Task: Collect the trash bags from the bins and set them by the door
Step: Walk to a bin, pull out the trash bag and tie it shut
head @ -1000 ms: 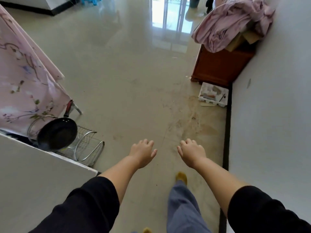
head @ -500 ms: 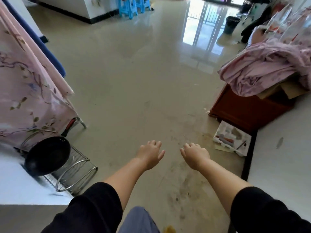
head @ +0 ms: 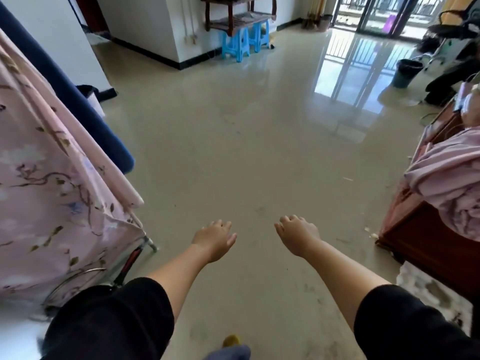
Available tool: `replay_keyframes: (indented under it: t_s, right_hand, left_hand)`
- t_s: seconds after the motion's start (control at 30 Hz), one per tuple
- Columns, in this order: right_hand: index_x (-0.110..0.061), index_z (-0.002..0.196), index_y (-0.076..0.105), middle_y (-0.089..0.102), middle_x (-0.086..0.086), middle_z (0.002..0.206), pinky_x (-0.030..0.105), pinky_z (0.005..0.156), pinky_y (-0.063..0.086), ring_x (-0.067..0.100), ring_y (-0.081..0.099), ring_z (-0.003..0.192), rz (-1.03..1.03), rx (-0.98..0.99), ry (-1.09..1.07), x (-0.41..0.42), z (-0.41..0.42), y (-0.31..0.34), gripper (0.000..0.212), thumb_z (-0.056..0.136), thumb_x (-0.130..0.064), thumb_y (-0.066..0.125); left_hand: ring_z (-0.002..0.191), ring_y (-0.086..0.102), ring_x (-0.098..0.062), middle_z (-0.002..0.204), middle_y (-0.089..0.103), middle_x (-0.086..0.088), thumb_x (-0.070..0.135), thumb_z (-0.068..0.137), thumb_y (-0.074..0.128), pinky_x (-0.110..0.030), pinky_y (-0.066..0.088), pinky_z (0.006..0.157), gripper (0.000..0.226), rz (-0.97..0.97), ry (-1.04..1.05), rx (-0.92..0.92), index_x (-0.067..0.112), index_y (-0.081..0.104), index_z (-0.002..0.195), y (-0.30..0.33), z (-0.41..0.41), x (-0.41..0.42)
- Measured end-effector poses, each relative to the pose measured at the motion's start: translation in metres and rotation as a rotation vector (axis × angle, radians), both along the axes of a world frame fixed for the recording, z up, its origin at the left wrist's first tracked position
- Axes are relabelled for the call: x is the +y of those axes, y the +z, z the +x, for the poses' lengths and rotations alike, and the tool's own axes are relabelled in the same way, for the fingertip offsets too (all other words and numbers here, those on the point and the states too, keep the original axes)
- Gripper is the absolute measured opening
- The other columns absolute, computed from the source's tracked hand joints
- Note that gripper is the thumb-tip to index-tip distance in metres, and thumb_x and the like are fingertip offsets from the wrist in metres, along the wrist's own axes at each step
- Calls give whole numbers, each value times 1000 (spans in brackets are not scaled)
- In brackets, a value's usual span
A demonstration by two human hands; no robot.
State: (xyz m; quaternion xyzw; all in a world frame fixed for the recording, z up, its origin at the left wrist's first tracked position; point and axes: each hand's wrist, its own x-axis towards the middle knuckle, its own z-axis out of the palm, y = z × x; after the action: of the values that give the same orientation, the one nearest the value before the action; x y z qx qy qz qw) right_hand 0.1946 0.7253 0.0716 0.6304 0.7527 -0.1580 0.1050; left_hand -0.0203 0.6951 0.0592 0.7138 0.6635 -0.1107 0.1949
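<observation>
Head view: left hand (head: 215, 239) and right hand (head: 297, 235) both out front over the glossy floor (head: 246, 152), palms down, fingers loosely relaxed, holding nothing. Dark bin (head: 406, 73) stands far right near the glass doors (head: 384, 14); another bin with dark bag (head: 89, 93) left by the wall. Blue stools (head: 242, 41) far back.

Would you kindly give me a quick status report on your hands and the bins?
Left hand and right hand open, empty. Dark green round bin far right near the glass doors; no bag collected. Shiny beige floor ahead, nothing blocking.
</observation>
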Motion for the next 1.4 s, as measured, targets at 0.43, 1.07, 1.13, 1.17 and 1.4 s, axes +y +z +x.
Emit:
replay_keyframes:
  t_s: [0.43,1.07,1.13,1.17,1.4]
  right_hand:
    - [-17,132,43,51,8,134,40,98,39,27,47,124,-34,-52,235,280,-107,-14,49,100,-44,18]
    - [-16,135,43,52,11,134,43,99,41,31,47,125,-159,-208,726,636,-368,-32,49,101,-42,17]
    - [-14,127,49,55,11,130,40,96,43,30,52,121,-192,-174,671,670,-409,-33,54,100,-46,16]
    - [-13,126,50,56,10,129,39,94,44,30,54,119,-196,-164,661,688,-429,-32,53,100,-45,17]
    - [-13,136,37,45,11,137,42,93,44,30,44,126,-132,-153,734,791,-549,-23,40,101,-30,27]
  left_hand:
    - [125,46,-31,134,49,-14,44,100,27,-39,38,99,46,5,164,7,13,47,128,-10,-87,249]
    - [130,44,-30,142,47,-10,54,98,18,-40,37,105,61,-198,672,-203,15,45,136,-27,-290,562]
    - [124,49,-30,136,52,-12,51,98,20,-38,39,100,59,-215,674,-217,11,50,129,-23,-329,592]
    - [121,51,-30,132,55,-12,50,99,22,-37,40,98,56,-214,667,-213,10,52,125,-20,-350,607]
    - [120,48,-30,129,51,-13,35,96,32,-38,42,94,36,-109,633,-137,13,50,117,-16,-473,709]
